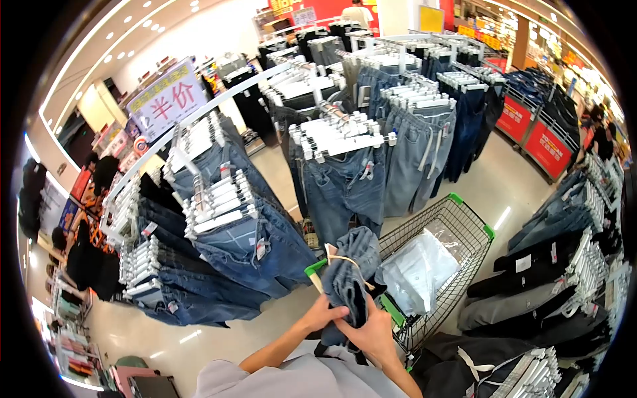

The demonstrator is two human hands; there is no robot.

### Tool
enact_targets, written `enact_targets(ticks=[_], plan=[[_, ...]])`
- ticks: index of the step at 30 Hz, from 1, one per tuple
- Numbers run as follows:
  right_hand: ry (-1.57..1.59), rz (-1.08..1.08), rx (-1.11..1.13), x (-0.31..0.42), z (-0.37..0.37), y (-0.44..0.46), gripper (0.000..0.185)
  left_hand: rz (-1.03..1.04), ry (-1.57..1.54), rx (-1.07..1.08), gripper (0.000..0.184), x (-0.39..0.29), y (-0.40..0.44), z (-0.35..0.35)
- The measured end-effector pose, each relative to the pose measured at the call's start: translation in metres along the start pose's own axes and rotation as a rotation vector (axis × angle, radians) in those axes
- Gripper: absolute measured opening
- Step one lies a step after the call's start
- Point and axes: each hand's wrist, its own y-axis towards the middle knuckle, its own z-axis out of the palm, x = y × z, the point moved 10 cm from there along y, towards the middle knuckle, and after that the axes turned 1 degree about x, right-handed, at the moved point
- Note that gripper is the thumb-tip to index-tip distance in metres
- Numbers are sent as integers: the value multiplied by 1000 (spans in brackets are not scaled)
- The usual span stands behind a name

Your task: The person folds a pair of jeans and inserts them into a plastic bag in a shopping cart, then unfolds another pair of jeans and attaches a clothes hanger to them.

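Observation:
Both of my hands are wrapped round a bundled pair of blue-grey jeans [346,273], held in front of my body near the cart's handle. A tan band or cord loops round the bundle's upper part. My left hand [323,313] grips its lower left side, and my right hand [370,330] grips its lower right side, the thumbs close together. Just beyond and to the right stands a wire shopping cart [462,268] with green corners. Inside it lies a light blue garment in clear plastic [417,268].
Hanging jeans [249,249] fill racks at the left and centre. Dark trousers [524,298] hang at the right. Red-fronted bins [545,149] stand at the upper right. A price sign [169,101] is at the upper left. A person [358,14] is far back.

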Motion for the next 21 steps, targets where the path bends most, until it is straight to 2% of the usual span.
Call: enact_targets(ticks=[3, 4, 6, 8, 10, 12, 14, 17, 20, 21], plan=[[44, -157, 134, 20, 22, 5, 91, 0, -78, -52, 95, -7, -22, -25], [97, -124, 161, 28, 25, 5, 83, -5, -158, -75, 94, -9, -27, -33], [179, -109, 201, 35, 36, 8, 80, -17, -257, -99, 90, -18, -38, -42], [286, -176, 235, 28, 55, 13, 75, 83, -224, -121, 74, -28, -44, -58], [570, -130, 298, 32, 76, 18, 61, 98, -333, -110, 66, -42, -53, -65], [691, 25, 402, 30, 100, 20, 50, 106, -536, -135, 62, -50, -63, -75], [766, 21, 403, 35, 120, 24, 43, 183, -601, -242, 59, -74, -77, -94], [829, 187, 348, 16, 158, 28, 30, 230, -683, -239, 56, -80, -99, -126], [819, 185, 320, 32, 189, 20, 29, 256, -687, -254, 55, -75, -124, -154], [833, 233, 303, 35, 199, 17, 29, 227, -743, -435, 50, -77, -135, -161]])
